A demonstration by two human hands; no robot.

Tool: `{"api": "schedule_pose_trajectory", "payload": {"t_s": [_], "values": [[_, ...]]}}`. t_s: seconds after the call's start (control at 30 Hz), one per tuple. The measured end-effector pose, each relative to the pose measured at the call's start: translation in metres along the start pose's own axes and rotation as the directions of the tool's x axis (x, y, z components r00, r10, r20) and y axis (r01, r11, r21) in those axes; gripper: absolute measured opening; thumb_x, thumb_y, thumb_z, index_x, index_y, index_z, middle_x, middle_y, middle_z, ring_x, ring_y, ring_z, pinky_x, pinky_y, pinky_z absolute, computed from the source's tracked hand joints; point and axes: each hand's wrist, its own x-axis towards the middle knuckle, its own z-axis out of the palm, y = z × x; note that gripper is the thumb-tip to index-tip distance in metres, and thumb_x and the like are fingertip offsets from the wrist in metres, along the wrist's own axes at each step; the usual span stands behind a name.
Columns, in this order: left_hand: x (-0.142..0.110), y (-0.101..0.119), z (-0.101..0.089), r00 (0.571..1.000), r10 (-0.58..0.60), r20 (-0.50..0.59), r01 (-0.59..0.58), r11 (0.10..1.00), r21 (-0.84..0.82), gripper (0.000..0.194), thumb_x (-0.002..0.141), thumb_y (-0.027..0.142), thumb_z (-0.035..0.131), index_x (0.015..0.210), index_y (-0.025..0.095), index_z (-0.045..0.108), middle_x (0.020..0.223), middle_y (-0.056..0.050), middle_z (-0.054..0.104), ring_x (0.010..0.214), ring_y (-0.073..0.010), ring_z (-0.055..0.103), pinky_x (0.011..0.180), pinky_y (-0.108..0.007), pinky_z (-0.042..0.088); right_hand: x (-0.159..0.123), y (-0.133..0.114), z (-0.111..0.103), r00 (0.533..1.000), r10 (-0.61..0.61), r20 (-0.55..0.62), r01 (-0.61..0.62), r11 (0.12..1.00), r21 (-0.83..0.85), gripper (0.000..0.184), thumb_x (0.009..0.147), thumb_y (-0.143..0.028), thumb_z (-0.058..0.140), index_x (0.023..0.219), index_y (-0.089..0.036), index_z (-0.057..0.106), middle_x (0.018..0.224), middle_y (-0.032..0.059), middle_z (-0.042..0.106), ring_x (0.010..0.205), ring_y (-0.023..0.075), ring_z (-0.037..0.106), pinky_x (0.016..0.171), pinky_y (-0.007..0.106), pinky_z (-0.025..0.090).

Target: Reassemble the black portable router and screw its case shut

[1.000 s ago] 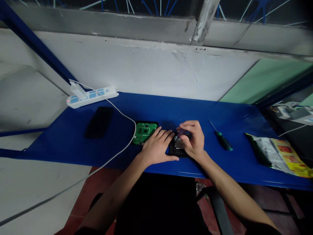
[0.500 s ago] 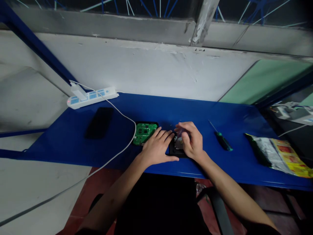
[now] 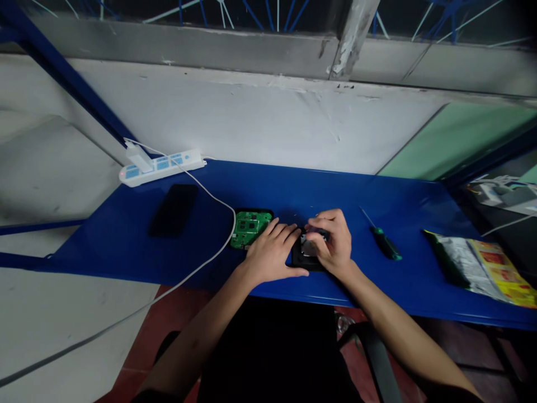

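Observation:
My left hand (image 3: 272, 252) lies palm down with its fingers stretched out. Its fingertips reach over the right edge of a green circuit board (image 3: 247, 228), which sits in a black shell. Beside it, a black casing (image 3: 308, 261) with a silvery metal part (image 3: 309, 247) lies near the table's front edge, by my left thumb and fingertips. Over the casing's right side my right hand (image 3: 335, 240) is curled, thumb and fingers bent toward each other. Something dark shows between them, too small and shaded to name. The casing's right part is hidden under this hand.
On the blue table (image 3: 268, 184), a screwdriver (image 3: 384, 240) and a shiny packet (image 3: 482, 266) lie to the right. A black phone-like slab (image 3: 174, 210) and a power strip (image 3: 163, 166) are at the left. A pale cable (image 3: 201, 266) runs past the circuit board.
My right thumb and fingers have shifted slightly over the casing, and more of the silvery part shows. My left hand stays in place. The whole view has moved a little.

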Motion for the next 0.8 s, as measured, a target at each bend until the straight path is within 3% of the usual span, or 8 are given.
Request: {"api": "schedule_pose_trajectory", "payload": {"t_s": [0.1,0.2,0.33,0.47,0.6,0.67,0.8], "values": [[-0.0003,0.0001,-0.0008,1.0,-0.001,0.012,0.001,1.0,0.0,0.097,0.081,0.084,0.057,0.144,0.011,0.047,0.148,-0.015,0.056,0.138,-0.0315,0.05,0.128,-0.047,0.016,-0.0006,-0.004,0.0004,1.0,0.008,-0.022,-0.008,1.0,0.004,0.036,0.092,-0.013,0.066,0.124,-0.028,0.061,0.098,0.0052,0.072,0.085,0.0204,0.067,0.072,0.038,0.059],[-0.0003,0.0001,-0.0013,1.0,-0.001,0.02,0.001,1.0,-0.008,0.097,0.082,0.084,0.056,0.147,0.012,0.045,0.15,-0.015,0.055,0.14,-0.031,0.048,0.129,-0.048,0.016,-0.0043,-0.0047,-0.0001,0.995,0.098,0.024,-0.1,0.993,0.071,0.039,0.097,-0.012,0.054,0.133,-0.027,0.057,0.11,0.0081,0.074,0.093,0.0202,0.072,0.076,0.038,0.061],[0.0003,0.0002,-0.0012,1.0,-0.005,0.01,0.005,1.0,-0.013,0.096,0.082,0.084,0.056,0.146,0.013,0.046,0.15,-0.015,0.055,0.14,-0.0319,0.048,0.128,-0.049,0.017,-0.007,-0.0015,-0.0021,0.992,0.101,0.072,-0.11,0.984,0.142,0.033,0.104,-0.02,0.04,0.131,-0.026,0.057,0.118,0.0102,0.072,0.103,0.0219,0.072,0.081,0.042,0.063],[0.0006,0.0007,-0.0014,1.0,-0.007,0.007,0.008,1.0,-0.018,0.094,0.081,0.084,0.057,0.143,0.013,0.049,0.148,-0.015,0.057,0.139,-0.0317,0.05,0.128,-0.049,0.018,-0.0036,0.0001,-0.0022,0.999,0.039,0.027,-0.041,0.997,0.059,0.027,0.101,-0.038,0.053,0.124,-0.027,0.062,0.11,0.0112,0.069,0.098,0.0247,0.07,0.074,0.044,0.063],[0.0,0.0004,-0.0012,1.0,-0.004,0.007,0.004,1.0,-0.001,0.098,0.08,0.084,0.059,0.144,0.011,0.048,0.148,-0.016,0.056,0.138,-0.0321,0.05,0.128,-0.048,0.017,-0.0031,0.0002,0.0006,0.999,0.008,-0.035,-0.007,1.0,0.007,0.034,0.093,-0.021,0.067,0.126,-0.03,0.061,0.096,0.0055,0.071,0.086,0.0213,0.069,0.07,0.04,0.06],[-0.0003,0.0,-0.0009,1.0,-0.003,0.007,0.003,1.0,0.001,0.098,0.081,0.084,0.058,0.146,0.011,0.046,0.149,-0.016,0.055,0.14,-0.0321,0.049,0.128,-0.048,0.016,-0.0053,0.0005,0.0015,0.997,0.069,-0.032,-0.066,0.995,0.079,0.043,0.095,-0.014,0.06,0.134,-0.029,0.055,0.102,0.0058,0.073,0.088,0.0199,0.071,0.073,0.039,0.061],[-0.0009,-0.0001,-0.0009,1.0,-0.006,0.007,0.006,1.0,-0.004,0.096,0.082,0.084,0.056,0.146,0.013,0.047,0.15,-0.015,0.055,0.141,-0.0312,0.048,0.128,-0.048,0.016,-0.0089,0.0003,0.0002,0.988,0.146,0.047,-0.151,0.976,0.157,0.036,0.102,-0.014,0.041,0.133,-0.027,0.055,0.114,0.0094,0.072,0.1,0.0205,0.072,0.079,0.04,0.062]]}}
